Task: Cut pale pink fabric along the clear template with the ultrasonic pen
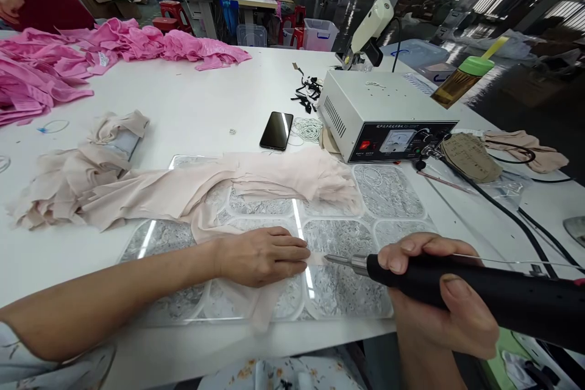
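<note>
Left hand [265,257] lies flat on a beige strip [315,258] on the counter [201,97], right hand [448,318] wraps a black tool [525,300] at its end, so looks mid-job, can't tell what's finished.

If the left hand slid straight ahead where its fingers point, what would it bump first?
The left hand would probably meet the metal tip of the black tool, just beyond its fingers; exact height is unclear.

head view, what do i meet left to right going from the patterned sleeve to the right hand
Patterned sleeve → left hand → black tool's metal tip → right hand.
</note>
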